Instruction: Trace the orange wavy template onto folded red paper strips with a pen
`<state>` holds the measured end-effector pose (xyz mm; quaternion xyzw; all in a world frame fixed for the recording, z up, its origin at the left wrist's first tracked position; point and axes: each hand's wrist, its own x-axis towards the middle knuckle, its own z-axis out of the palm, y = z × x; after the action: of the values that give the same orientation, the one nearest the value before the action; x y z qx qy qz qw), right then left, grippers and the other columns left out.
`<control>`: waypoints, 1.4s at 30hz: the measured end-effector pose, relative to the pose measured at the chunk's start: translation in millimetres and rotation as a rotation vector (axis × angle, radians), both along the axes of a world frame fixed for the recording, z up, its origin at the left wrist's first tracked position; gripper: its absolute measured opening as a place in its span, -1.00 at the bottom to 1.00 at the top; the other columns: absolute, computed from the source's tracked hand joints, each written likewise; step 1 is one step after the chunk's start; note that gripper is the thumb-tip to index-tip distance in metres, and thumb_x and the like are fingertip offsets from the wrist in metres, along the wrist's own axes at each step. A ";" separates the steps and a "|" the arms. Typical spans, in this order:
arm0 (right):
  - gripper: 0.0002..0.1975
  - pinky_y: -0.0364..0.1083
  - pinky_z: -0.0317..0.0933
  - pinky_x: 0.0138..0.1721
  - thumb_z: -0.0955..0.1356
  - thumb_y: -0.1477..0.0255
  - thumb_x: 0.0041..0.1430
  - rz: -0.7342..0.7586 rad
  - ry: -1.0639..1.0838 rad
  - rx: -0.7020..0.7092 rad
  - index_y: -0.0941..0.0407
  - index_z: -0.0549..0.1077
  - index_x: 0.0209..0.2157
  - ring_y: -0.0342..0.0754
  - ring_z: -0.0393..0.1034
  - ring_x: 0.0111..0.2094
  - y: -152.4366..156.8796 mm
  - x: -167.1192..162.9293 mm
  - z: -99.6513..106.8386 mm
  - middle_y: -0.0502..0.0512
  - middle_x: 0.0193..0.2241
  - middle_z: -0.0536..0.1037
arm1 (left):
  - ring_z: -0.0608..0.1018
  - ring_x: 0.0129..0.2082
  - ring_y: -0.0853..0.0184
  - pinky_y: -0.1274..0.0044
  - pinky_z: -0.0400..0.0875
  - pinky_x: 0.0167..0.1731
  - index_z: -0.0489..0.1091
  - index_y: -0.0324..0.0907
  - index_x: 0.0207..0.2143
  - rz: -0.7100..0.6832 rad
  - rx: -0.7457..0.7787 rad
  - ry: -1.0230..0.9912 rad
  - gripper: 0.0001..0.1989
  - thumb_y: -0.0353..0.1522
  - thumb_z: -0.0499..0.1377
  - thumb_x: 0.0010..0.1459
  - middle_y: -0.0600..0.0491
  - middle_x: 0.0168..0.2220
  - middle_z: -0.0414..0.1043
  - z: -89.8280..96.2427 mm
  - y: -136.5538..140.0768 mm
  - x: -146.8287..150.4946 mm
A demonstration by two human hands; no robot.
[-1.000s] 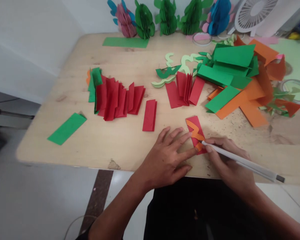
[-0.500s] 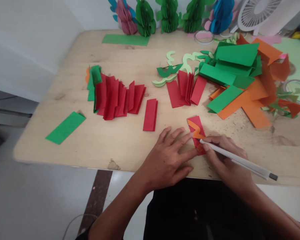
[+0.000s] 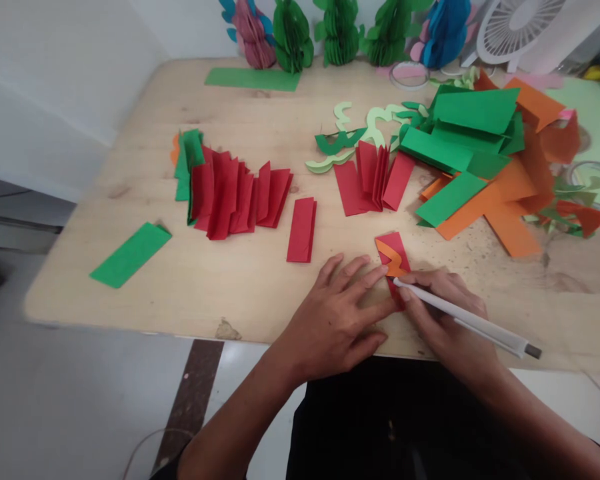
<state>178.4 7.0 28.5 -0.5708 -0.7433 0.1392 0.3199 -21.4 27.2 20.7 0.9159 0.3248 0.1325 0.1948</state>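
My right hand [image 3: 447,320] grips a white pen [image 3: 470,325], its tip against the edge of an orange wavy paper cutout [image 3: 391,259]. That cutout lies on a small red paper strip [image 3: 398,243] near the table's front edge. Fingers spread, my left hand [image 3: 341,317] rests flat, its fingertips on the cutout and the strip. The lower part of both papers is hidden by my fingers. Farther left lies a folded red strip [image 3: 301,230], and behind the cutout stands a bunch of folded red strips [image 3: 373,177].
A long row of folded red papers [image 3: 235,193] and a green strip [image 3: 131,255] occupy the left. Green folded papers [image 3: 473,110] and orange strips [image 3: 515,227] are heaped at right. Honeycomb paper figures [image 3: 340,33] and a white fan [image 3: 520,27] line the back.
The pen tip has shifted slightly left along the orange cutout, and my right hand has moved left with it. My left hand stays in place.
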 end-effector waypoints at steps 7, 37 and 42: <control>-0.93 -0.02 0.34 -0.29 0.32 0.41 0.24 -0.049 0.043 -0.019 0.03 0.46 -0.25 -0.05 0.48 -0.36 -5.1 4.9 3.8 0.03 -0.38 0.60 | 0.14 0.30 0.00 0.03 -0.05 0.24 0.25 0.05 0.21 -0.007 0.005 0.006 -0.53 -0.18 0.09 0.26 -0.04 0.28 0.18 -0.1 0.3 0.3; -0.83 -0.03 0.33 -0.18 0.30 0.42 0.27 -0.014 0.152 -0.113 0.04 0.49 -0.13 -0.03 0.49 -0.23 -8.1 17.5 5.4 0.06 -0.24 0.61 | 0.11 0.31 -0.03 0.01 -0.09 0.25 0.32 0.00 0.15 -0.045 -0.004 0.032 -0.59 -0.18 0.05 0.28 -0.05 0.27 0.20 -0.5 1.3 -2.5; -0.90 -0.06 0.32 -0.29 0.32 0.33 0.24 -0.039 0.108 -0.197 0.02 0.47 -0.27 -0.05 0.47 -0.32 -6.7 15.6 3.5 -0.01 -0.37 0.59 | 0.13 0.31 -0.03 0.01 -0.08 0.25 0.26 0.03 0.20 -0.041 0.003 0.031 -0.55 -0.18 0.07 0.27 -0.04 0.27 0.20 -0.6 1.5 -2.8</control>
<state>193.9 0.3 32.0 -0.6057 -0.6964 0.2358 0.3042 -24.1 28.6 20.1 0.9245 0.3090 0.1150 0.1913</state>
